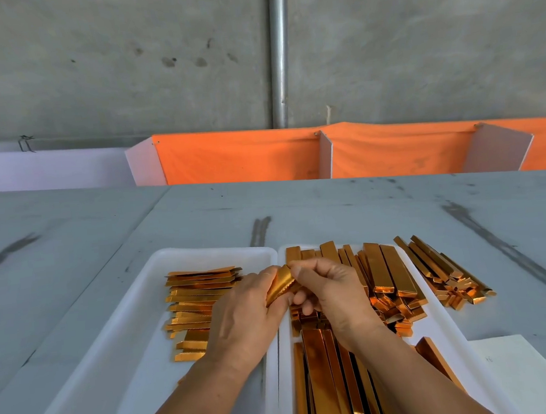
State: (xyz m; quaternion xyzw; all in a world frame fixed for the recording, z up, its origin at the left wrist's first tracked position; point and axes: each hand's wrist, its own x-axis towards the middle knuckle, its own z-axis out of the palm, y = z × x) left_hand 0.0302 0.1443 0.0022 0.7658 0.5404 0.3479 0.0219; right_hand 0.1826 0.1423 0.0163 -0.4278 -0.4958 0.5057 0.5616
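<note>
One gold card blank (280, 287) is pinched by left hand (241, 315) and right hand (335, 289). Folded boxes (326, 383) are piled lower right; flat blanks (190, 301) are left.

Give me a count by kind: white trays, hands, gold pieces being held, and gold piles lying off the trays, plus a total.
White trays: 2, left tray, right tray
Hands: 2, left hand, right hand
Held gold piece: 1
Off-tray gold pile: 1
Total: 6

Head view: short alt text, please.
The left hand and right hand pinch a gold card strip over two white trays: flat strips in the left tray, folded gold boxes in the right tray, more boxes on the grey table.
</note>
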